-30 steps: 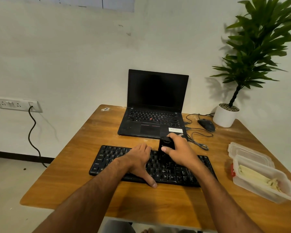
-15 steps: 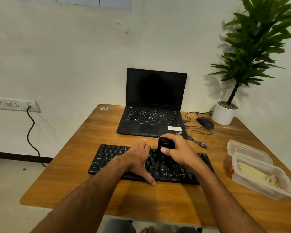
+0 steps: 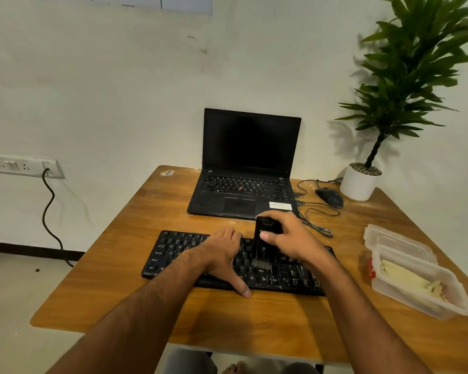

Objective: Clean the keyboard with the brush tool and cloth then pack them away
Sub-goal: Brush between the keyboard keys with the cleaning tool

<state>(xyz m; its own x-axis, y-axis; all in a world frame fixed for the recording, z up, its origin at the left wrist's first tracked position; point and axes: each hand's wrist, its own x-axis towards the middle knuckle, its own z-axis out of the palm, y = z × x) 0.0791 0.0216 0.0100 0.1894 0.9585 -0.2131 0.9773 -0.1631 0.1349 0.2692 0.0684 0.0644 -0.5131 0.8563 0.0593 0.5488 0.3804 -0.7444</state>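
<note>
The flat black plastic keyboard (image 3: 235,263) is pressed by the flat-fingered left hand (image 3: 222,252); the black brush tool (image 3: 264,244), clenched in the right hand (image 3: 289,238), could dislodge keycaps if swept hard.

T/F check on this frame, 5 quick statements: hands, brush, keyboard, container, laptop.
1. The right hand grips the brush tool with its bristles down on the keyboard. True.
2. The left hand holds a cloth. False: it rests flat on the keyboard, holding nothing.
3. The laptop is closed. False: its lid is open and the screen is dark.
4. The clear plastic container sits on the table to the right of the keyboard, without its lid on. True.
5. The mouse lies on the keyboard. False: it lies on the table near the plant pot.
</note>
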